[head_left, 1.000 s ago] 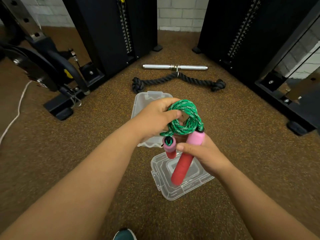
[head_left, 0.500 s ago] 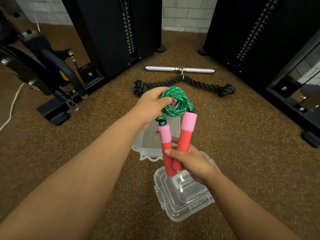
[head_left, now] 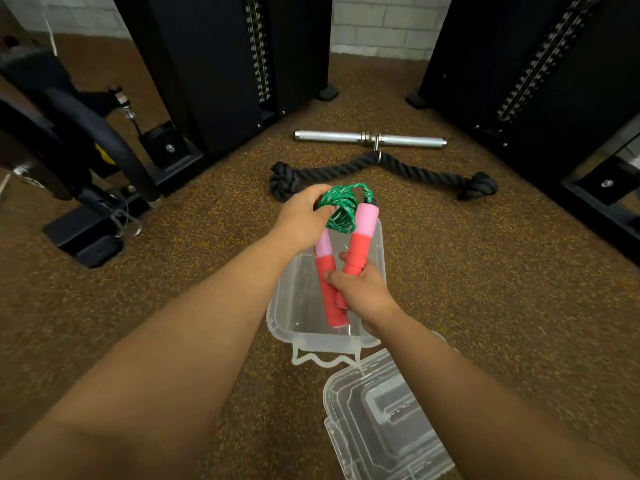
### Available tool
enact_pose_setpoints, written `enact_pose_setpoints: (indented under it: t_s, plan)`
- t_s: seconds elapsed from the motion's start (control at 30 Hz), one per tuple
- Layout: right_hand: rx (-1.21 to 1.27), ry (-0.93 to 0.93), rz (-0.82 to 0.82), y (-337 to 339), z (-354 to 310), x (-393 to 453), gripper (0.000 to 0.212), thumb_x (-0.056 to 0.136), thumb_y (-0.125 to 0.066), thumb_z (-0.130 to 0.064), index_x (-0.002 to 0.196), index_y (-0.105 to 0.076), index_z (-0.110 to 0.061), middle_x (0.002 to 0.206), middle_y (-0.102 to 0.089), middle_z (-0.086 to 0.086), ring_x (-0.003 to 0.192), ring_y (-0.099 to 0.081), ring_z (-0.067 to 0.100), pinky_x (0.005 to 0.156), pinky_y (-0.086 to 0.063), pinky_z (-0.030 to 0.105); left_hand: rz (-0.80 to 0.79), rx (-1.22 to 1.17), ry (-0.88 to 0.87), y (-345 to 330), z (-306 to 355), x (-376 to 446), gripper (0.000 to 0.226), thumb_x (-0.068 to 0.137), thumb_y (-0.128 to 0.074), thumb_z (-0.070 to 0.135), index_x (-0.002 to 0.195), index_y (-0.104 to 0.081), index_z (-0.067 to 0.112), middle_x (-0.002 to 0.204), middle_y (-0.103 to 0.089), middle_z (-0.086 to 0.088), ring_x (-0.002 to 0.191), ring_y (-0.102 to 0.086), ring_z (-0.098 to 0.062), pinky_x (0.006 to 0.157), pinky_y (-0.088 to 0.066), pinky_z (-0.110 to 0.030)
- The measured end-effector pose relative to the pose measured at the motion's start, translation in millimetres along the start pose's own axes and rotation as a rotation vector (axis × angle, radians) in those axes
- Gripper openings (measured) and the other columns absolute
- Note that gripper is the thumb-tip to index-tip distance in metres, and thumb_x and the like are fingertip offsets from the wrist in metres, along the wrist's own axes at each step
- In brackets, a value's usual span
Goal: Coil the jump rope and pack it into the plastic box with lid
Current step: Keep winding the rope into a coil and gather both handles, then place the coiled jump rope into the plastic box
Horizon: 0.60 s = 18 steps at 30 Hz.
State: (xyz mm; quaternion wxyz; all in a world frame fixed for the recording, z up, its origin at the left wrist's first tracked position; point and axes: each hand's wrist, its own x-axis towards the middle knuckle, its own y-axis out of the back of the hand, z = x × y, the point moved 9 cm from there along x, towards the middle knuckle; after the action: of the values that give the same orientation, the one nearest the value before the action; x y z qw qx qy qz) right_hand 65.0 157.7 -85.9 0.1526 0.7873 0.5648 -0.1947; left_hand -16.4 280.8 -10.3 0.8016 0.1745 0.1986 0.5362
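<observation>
Head cam: coiled jump rope [head_left: 341,207] held right over the open plastic box [head_left: 298,306].

Left hand [head_left: 304,220] grips the green coil, fingers curled round it. Right hand [head_left: 360,289] has both red-and-pink handles [head_left: 358,244] clamped together. Clear lid [head_left: 384,417] sits on the floor [head_left: 485,271] just beside the box, nearer me.

Bar: straight silver metal handle bar [head_left: 370,138] lying on the speckled brown rubber floor [head_left: 485,271]
Rope: thick black knotted rope [head_left: 381,169] just before the bar
Towers: black weight-stack machines [head_left: 221,64] either side
Wall: white brick wall [head_left: 377,26]
</observation>
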Motion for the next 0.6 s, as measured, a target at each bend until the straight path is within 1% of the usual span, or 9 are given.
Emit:
enact_pose_setpoints:
  t_s: [0.03,0.13,0.2,0.23,0.3,0.37,0.47,0.53,0.6]
  plan:
    - [-0.024,0.002,0.018,-1,4,8,0.046,0.084,-0.066,-0.01,0.124,-0.045,-0.016,0.09,-0.057,0.005,0.072,-0.061,0.014,0.06,-0.052,0.027,0.001,0.027,-0.006,-1,-4,4,0.039,0.09,-0.058,0.016,0.128,-0.056,0.018,0.122,-0.064,-0.005,0.11,-0.059,-0.021,0.098,-0.046,-0.036]
    - [-0.11,-0.04,0.072,-4,23,29,0.044,0.08,-0.069,-0.012,0.119,-0.048,-0.012,0.093,-0.059,0.008,0.08,-0.062,0.021,0.078,-0.056,0.042,-0.004,0.055,0.001,-8,-22,16,0.038,0.089,-0.058,0.013,0.127,-0.057,0.014,0.12,-0.064,-0.009,0.11,-0.059,-0.024,0.098,-0.046,-0.035]
    - [-0.157,-0.096,0.082,-6,39,38,0.04,0.078,-0.071,-0.013,0.111,-0.049,-0.013,0.091,-0.058,0.008,0.083,-0.062,0.024,0.083,-0.055,0.046,-0.011,0.078,0.016,-16,-36,20,0.037,0.089,-0.059,0.011,0.126,-0.058,0.012,0.117,-0.063,-0.008,0.107,-0.058,-0.024,0.096,-0.044,-0.028]
    - [-0.173,-0.13,0.077,-6,47,41,0.038,0.078,-0.071,-0.012,0.108,-0.049,-0.014,0.09,-0.058,0.007,0.084,-0.061,0.024,0.083,-0.055,0.045,-0.02,0.093,0.042,-21,-44,21,0.037,0.09,-0.057,0.011,0.128,-0.057,0.012,0.115,-0.061,-0.006,0.106,-0.057,-0.022,0.092,-0.042,-0.024]
    - [-0.212,-0.185,0.069,-5,60,47,0.036,0.077,-0.072,-0.011,0.105,-0.05,-0.013,0.085,-0.057,0.004,0.081,-0.06,0.022,0.076,-0.055,0.039,-0.038,0.099,0.117,-31,-65,22,0.04,0.093,-0.054,0.012,0.132,-0.052,0.013,0.122,-0.06,-0.008,0.109,-0.057,-0.023,0.087,-0.041,-0.023]
    - [-0.278,-0.228,0.058,-3,73,53,0.037,0.075,-0.073,-0.011,0.105,-0.053,-0.009,0.083,-0.056,0.004,0.078,-0.059,0.021,0.071,-0.055,0.036,-0.037,0.115,0.16,-40,-81,23,0.041,0.093,-0.053,0.015,0.134,-0.051,0.016,0.128,-0.06,-0.009,0.113,-0.056,-0.026,0.09,-0.044,-0.028]
    - [-0.305,-0.299,0.041,-2,88,60,0.042,0.072,-0.074,-0.011,0.109,-0.053,-0.005,0.094,-0.061,0.012,0.085,-0.064,0.027,0.077,-0.057,0.041,-0.051,0.166,0.201,-53,-95,28,0.04,0.094,-0.052,0.017,0.135,-0.05,0.017,0.13,-0.059,-0.009,0.116,-0.055,-0.028,0.094,-0.044,-0.032]
    - [-0.278,-0.325,0.033,-2,94,64,0.042,0.075,-0.073,-0.009,0.111,-0.052,-0.004,0.096,-0.061,0.013,0.081,-0.062,0.025,0.066,-0.055,0.036,-0.036,0.162,0.23,-58,-102,33,0.039,0.095,-0.05,0.015,0.134,-0.05,0.015,0.13,-0.059,-0.01,0.117,-0.054,-0.029,0.096,-0.044,-0.034]
    - [-0.274,-0.342,0.016,-3,97,67,0.045,0.076,-0.074,-0.011,0.115,-0.051,-0.003,0.096,-0.061,0.013,0.073,-0.06,0.02,0.055,-0.048,0.028,-0.026,0.138,0.259,-63,-106,36,0.036,0.095,-0.049,0.012,0.131,-0.052,0.012,0.127,-0.06,-0.011,0.116,-0.055,-0.029,0.095,-0.043,-0.034]
